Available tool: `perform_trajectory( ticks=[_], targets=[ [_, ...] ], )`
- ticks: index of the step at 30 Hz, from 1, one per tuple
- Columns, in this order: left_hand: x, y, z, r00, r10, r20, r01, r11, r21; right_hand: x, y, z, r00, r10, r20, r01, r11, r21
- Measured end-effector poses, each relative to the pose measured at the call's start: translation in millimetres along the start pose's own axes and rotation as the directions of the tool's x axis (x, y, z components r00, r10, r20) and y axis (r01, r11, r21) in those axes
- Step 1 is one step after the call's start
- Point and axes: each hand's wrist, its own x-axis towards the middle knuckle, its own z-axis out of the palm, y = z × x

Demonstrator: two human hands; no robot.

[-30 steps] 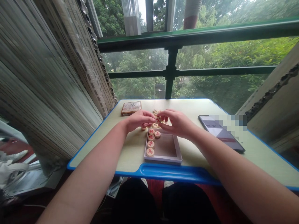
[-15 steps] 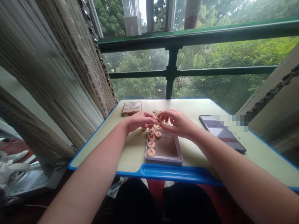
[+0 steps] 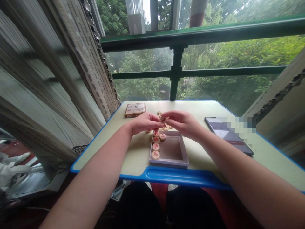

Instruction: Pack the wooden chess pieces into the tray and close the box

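A shallow grey box (image 3: 183, 157) lies open on the table in front of me, with several round wooden chess pieces (image 3: 156, 147) marked in red lined up along its left side. Just beyond the box, my left hand (image 3: 143, 122) and my right hand (image 3: 182, 122) meet with fingers pinched together around one chess piece (image 3: 162, 119) held between them. More loose pieces (image 3: 166, 128) lie on the table under my fingers.
The table (image 3: 133, 156) is beige with a blue rim. A brown box lid (image 3: 134, 109) lies at the back left. A phone (image 3: 228, 135) lies to the right. Bamboo blinds hang at left, and a green window rail runs behind.
Both hands have stayed together over the loose pieces; the red-marked piece between the fingertips has turned, so its face shows less. The view shifted slightly.
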Motion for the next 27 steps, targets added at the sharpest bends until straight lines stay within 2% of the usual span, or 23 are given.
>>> perform_trajectory(
  ticks=[2, 5, 8, 10, 12, 15, 20, 27],
  targets=[
    [0, 1, 0.5, 1.0, -0.013, -0.005, 0.013, 1.0, 0.007, 1, 0, -1, 0.999, 0.031, -0.008, -0.03, 0.997, 0.066],
    [1, -1, -1.6, 0.998, -0.043, -0.045, 0.043, 0.999, -0.009, 3, 0, -2, 0.994, 0.109, -0.019, -0.108, 0.993, 0.046],
    [5, -6, -6.0, 0.977, -0.053, -0.205, 0.055, 0.999, 0.001, 2, 0, -3, 0.978, 0.19, 0.082, -0.187, 0.981, -0.045],
    [8, -10, -8.4, 0.942, -0.039, -0.333, 0.048, 0.999, 0.019, 1, 0, -1, 0.964, 0.197, 0.181, -0.171, 0.974, -0.149],
    [10, -13, -9.5, 0.917, -0.024, -0.398, 0.038, 0.999, 0.027, -1, 1, 2, 0.96, 0.179, 0.215, -0.118, 0.956, -0.269],
    [12, -14, -8.7, 0.913, -0.008, -0.408, 0.03, 0.998, 0.047, -2, 3, 6, 0.974, 0.149, 0.169, -0.071, 0.915, -0.397],
    [13, -14, -5.9, 0.921, 0.009, -0.39, 0.025, 0.996, 0.082, -2, 6, 8, 0.98, 0.099, 0.172, -0.01, 0.889, -0.457],
    [14, -16, -5.8, 0.931, -0.004, -0.364, 0.042, 0.995, 0.095, 0, 6, 7, 0.963, 0.198, 0.181, -0.096, 0.884, -0.458]
  ],
)
